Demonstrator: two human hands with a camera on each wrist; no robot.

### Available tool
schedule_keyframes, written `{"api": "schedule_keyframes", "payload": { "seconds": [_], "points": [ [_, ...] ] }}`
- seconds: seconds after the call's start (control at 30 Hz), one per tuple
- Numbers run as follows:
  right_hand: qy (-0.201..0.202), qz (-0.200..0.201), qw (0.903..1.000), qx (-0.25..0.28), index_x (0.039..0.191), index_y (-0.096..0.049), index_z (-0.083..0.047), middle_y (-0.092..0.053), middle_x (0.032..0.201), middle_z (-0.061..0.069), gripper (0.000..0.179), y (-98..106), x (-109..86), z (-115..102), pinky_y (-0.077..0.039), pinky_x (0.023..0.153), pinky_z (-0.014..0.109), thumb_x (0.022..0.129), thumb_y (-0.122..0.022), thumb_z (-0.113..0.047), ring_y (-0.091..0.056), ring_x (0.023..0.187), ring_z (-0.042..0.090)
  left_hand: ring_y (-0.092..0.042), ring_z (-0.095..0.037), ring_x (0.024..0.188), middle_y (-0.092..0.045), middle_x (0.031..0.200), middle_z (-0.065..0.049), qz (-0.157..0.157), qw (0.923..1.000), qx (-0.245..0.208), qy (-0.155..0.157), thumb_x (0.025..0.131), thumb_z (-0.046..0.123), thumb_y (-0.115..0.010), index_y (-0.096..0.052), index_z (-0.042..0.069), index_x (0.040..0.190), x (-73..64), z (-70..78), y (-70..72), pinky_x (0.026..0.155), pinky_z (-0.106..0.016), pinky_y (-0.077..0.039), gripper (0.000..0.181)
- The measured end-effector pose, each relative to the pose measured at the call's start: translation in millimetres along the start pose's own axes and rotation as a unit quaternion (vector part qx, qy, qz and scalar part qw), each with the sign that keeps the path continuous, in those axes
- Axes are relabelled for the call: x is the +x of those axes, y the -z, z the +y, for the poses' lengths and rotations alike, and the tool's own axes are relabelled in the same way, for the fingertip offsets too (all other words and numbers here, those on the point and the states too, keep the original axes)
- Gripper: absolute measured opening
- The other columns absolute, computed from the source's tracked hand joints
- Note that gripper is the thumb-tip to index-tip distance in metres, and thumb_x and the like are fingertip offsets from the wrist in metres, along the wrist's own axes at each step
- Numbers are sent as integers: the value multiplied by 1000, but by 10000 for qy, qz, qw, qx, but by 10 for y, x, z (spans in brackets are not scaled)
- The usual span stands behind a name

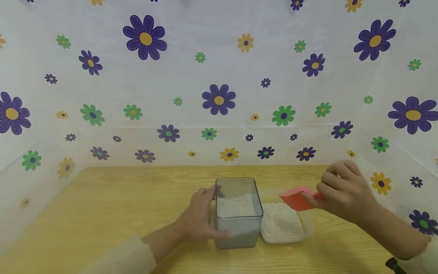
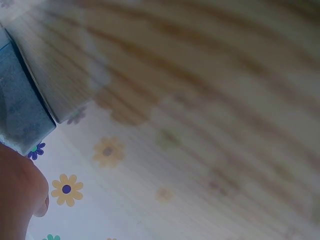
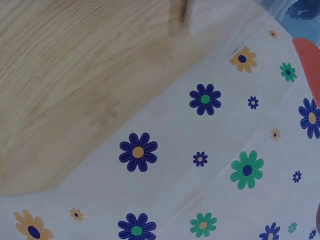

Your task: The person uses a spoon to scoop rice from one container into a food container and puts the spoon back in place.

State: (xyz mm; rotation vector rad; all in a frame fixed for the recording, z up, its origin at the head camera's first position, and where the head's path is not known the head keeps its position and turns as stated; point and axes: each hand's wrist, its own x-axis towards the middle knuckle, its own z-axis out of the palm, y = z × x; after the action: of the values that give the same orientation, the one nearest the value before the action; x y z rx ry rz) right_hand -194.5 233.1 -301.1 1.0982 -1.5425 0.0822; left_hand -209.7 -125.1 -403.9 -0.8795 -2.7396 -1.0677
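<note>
A tall, grey-tinted see-through container (image 1: 239, 231) stands upright on the table, partly filled with white grains (image 1: 237, 205) that look like rice. My left hand (image 1: 196, 217) grips its left side, thumb across the front and fingers toward the back. At the left edge of the left wrist view, the container (image 2: 25, 95) shows beside part of that hand (image 2: 20, 192). My right hand (image 1: 345, 192) pinches the handle of a coral-red scoop (image 1: 297, 198). That scoop is raised above a low clear tub (image 1: 308, 228) of similar grains; whether it holds any is hidden.
The container and the tub stand side by side on a wood-grain table (image 1: 119, 213). Behind the table and at its sides hangs a white sheet (image 1: 191, 30) with printed flowers. A small dark object (image 1: 393, 264) shows by the right sleeve.
</note>
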Motion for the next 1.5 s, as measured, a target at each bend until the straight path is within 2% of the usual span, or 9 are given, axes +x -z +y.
{"api": "schedule_keyframes", "payload": {
  "seconds": [0.13,0.23,0.4,0.6,0.87,1.1,1.3,1.4,1.5],
  "points": [
    [-642,417,9969,-198,47,-51,-4,-48,53,8,62,-94,114,-9,-30,62,43,94,-60,-43,-43,62,31,-41,-19,123,-52,135,5,1,10000,23,7,61,70,-82,-38,13,147,12,2,3,102,-54,-39,113],
    [-932,710,9930,-161,47,-51,-4,-46,53,7,62,-197,227,-39,-30,63,44,94,-61,-43,-43,64,31,-41,-18,123,-53,135,4,-7,10000,30,4,61,70,-82,-38,12,147,18,3,3,102,-53,-39,112],
    [-722,740,9946,-52,47,-50,-7,-44,54,5,58,-395,403,-120,-31,63,44,93,-63,-39,-44,65,30,-41,-17,121,-53,134,5,19,10000,38,-25,61,69,-82,-38,13,147,20,-4,-6,100,-51,-39,112],
    [-37,-45,9998,-169,50,-52,-8,-48,55,4,53,-647,516,-235,-39,62,39,92,-62,-39,-48,65,25,-41,-14,119,-53,132,8,77,9998,72,-157,62,69,-81,-38,17,145,29,-46,-30,98,-48,-40,107],
    [458,-1179,9913,-352,63,-67,-11,-60,67,0,28,-866,611,-396,-43,75,37,79,-76,-33,-49,75,21,-40,-11,118,-52,131,10,93,9997,44,-232,62,72,-81,-38,24,144,46,-82,-50,98,-46,-39,104],
    [592,-2203,9715,-641,68,-71,-13,-62,72,-1,27,-976,687,-471,-41,82,38,86,-76,-33,-46,81,21,-40,-14,118,-52,133,6,45,9998,-58,-211,62,69,-82,-38,18,146,47,-64,-37,96,-48,-40,107],
    [626,-2659,9586,-805,67,-71,-13,-64,72,-1,20,-1001,708,-507,-39,82,38,85,-77,-18,-45,80,21,-41,-14,119,-52,134,8,36,9998,23,-193,63,71,-81,-36,19,147,55,-65,-51,96,-47,-41,108],
    [649,-3083,9454,-837,68,-73,-13,-67,74,-2,16,-1014,726,-535,-39,82,37,83,-78,-13,-46,81,21,-40,-14,119,-52,134,9,22,10000,19,-93,62,72,-81,-36,21,147,50,-56,-44,97,-47,-41,109],
    [460,-3606,9289,-702,71,-75,-14,-67,75,-3,17,-1040,737,-568,-39,78,34,85,-79,-23,-45,80,20,-41,-15,120,-52,134,9,4,10000,16,-24,62,72,-81,-36,21,148,46,-44,-31,97,-47,-42,109]
  ]
}}
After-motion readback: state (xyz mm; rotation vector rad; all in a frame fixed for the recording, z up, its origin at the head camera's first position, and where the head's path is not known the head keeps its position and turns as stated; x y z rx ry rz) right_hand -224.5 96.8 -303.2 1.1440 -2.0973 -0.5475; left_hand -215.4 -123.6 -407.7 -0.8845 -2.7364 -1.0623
